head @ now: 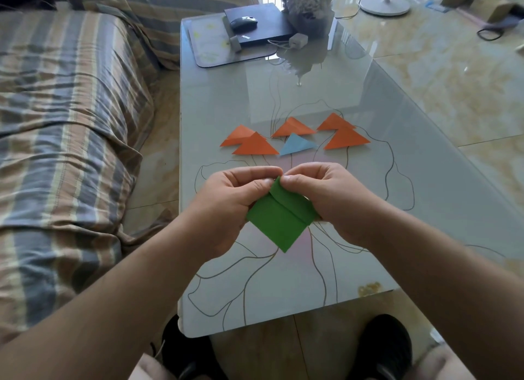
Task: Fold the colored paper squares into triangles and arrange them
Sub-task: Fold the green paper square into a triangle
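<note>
Head cam looks down on a glossy glass-topped table [368,167] with a thin line drawing of flowers under the surface, and everything else sits relative to that. Above its near half, the left hand [226,206] and right hand [326,198] both hold a green paper square [279,218], lifted off the glass and turned like a diamond with one corner pointing down. Fingers and thumbs of both hands are pinched together on the top corner, where a flap is folded over so a straight crease runs across the sheet. The paper looks matte and smooth. Further out toward the table's middle lie flat folded triangles: five orange triangles [256,145] in overlapping pairs plus one on its own, and a single light blue triangle [297,144] tucked between them, just touching or nearly so. At the table's far end there's a dark mat [204,59] with a black slab-like device [269,25] on it, a computer mouse [243,22] on top, and a small white charger [297,40] beside it. Left of the table is a sofa [62,124] in rumpled striped fabric, and right of it a shiny marbled tile floor [453,81].
</note>
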Action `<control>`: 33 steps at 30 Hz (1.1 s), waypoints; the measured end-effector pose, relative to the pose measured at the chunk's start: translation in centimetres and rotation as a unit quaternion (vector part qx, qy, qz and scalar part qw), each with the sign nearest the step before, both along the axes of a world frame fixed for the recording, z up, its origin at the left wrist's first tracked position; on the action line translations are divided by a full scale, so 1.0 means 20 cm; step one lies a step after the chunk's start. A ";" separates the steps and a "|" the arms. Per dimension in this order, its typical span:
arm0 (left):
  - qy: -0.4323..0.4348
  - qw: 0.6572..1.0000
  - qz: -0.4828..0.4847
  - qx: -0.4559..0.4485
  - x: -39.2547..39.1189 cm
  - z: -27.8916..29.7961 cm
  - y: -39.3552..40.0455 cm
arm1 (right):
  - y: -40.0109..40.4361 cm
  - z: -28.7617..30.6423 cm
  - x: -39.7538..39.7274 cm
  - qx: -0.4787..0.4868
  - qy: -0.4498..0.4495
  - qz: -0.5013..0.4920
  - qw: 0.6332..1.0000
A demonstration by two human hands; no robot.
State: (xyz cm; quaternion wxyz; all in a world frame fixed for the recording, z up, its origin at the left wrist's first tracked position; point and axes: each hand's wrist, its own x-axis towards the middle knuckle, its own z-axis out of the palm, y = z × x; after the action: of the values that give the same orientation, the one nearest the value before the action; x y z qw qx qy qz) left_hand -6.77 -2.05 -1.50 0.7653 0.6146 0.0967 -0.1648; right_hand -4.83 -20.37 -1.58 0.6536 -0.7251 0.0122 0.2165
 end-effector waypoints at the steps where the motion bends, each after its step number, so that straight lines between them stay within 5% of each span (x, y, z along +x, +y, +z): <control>1: 0.003 1.000 0.000 -0.002 0.00 0.00 0.00 | 0.00 0.00 0.00 0.003 0.003 -0.001 1.000; 23: 0.032 0.998 0.000 -0.046 0.00 0.01 0.00 | -0.03 0.00 0.01 0.031 0.025 0.008 0.999; 33: -0.013 1.000 -0.008 0.019 -0.02 0.00 0.00 | -0.03 -0.01 0.01 0.034 0.032 0.021 0.999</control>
State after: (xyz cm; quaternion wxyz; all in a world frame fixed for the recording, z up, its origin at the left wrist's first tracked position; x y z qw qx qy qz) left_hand -7.16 -2.04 -1.46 0.7532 0.6322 0.0849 -0.1604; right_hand -4.61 -20.95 -1.77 0.6723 -0.6954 0.0112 0.2537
